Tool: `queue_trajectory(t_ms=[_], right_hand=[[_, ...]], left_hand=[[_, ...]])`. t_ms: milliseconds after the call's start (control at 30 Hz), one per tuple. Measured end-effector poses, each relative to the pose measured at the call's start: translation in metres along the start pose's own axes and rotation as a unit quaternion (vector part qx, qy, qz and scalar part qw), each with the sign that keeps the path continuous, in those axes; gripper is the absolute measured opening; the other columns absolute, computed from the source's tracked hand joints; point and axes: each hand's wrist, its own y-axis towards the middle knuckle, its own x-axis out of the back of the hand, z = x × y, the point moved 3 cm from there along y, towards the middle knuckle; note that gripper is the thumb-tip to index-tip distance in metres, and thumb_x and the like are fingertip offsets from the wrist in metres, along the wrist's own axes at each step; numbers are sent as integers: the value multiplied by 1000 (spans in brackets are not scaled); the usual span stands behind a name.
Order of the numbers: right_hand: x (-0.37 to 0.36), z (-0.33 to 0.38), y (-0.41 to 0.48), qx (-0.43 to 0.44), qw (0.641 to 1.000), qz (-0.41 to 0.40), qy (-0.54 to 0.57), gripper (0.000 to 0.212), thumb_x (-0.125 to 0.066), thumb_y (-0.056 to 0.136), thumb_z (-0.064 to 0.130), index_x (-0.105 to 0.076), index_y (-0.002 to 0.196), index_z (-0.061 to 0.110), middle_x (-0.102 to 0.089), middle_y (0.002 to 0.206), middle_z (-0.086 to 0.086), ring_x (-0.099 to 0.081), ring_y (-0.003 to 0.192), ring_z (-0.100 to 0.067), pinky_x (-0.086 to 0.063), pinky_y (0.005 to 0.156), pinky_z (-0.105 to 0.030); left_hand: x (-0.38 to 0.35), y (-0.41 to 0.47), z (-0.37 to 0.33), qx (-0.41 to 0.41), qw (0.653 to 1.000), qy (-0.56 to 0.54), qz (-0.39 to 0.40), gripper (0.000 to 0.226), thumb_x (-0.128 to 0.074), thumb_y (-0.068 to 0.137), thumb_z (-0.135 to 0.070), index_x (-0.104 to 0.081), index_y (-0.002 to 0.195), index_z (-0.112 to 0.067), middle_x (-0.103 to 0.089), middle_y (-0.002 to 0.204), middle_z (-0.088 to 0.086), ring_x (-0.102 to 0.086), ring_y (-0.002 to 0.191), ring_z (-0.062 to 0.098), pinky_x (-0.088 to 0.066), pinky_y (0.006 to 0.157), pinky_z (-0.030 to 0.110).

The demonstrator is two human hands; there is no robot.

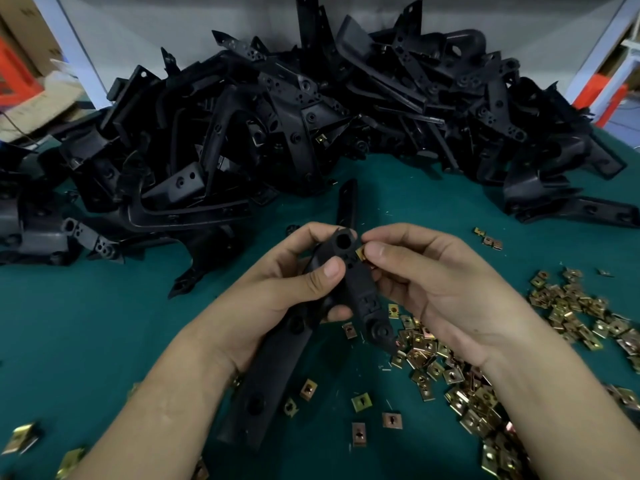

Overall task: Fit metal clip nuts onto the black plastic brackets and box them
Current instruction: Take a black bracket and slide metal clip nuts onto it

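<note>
My left hand (291,289) grips a long black plastic bracket (360,299) at mid-frame, thumb across its front, its holed upper end pointing up. My right hand (426,275) pinches a brass-coloured metal clip nut (360,252) between thumb and forefinger, right against the bracket's upper right edge. Whether the nut sits on the edge or only touches it I cannot tell. The bracket's lower part runs down under my left wrist.
A big heap of black brackets (311,116) fills the back of the green table (86,323). Several loose clip nuts (460,368) lie scattered at the right and front. Cardboard boxes (31,64) stand at far left, beyond the table.
</note>
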Motion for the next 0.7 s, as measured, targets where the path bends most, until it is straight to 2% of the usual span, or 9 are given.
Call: queue_trajectory(t_ms=[200,300,467,567,700], right_hand=[[-1,0,-2,2,1000,1,-17,18,-81,61,19,-80,79,15,-74,86,-10,-70,77,-17,-58,75,-23],[0,0,-3,-5,999,-3,-44,21,-82,59,22,-81,79,16,-74,87,-9,-69,79,-17,-59,79,-26],[-2,-1,-5,-9,997,14,-72,18,-83,57,22,-79,75,20,-72,77,-4,-65,69,-11,-54,70,-20],[-2,-2,-6,-16,997,30,-71,21,-83,60,18,-76,79,23,-65,67,-1,-60,62,-9,-52,62,-18],[-1,-1,-7,-30,994,59,-87,28,-82,61,16,-72,86,22,-66,68,-2,-61,64,-11,-53,63,-19]], left_hand=[[1,0,-3,-12,1000,19,-19,29,-77,84,-15,-67,111,-17,-68,91,7,-68,76,17,-58,66,27],[2,-1,-6,-17,999,43,-20,28,-68,86,-12,-63,113,-10,-70,91,6,-70,77,16,-58,65,26],[3,-1,-4,-15,997,76,-17,29,-73,79,-19,-71,108,-20,-70,99,5,-71,87,20,-59,67,29],[3,-1,-2,-5,996,92,-10,34,-75,79,-21,-69,113,-23,-71,101,5,-72,90,21,-59,69,28],[4,-1,-4,1,993,115,6,39,-75,80,-19,-66,118,-22,-70,103,6,-73,94,24,-59,68,29]])
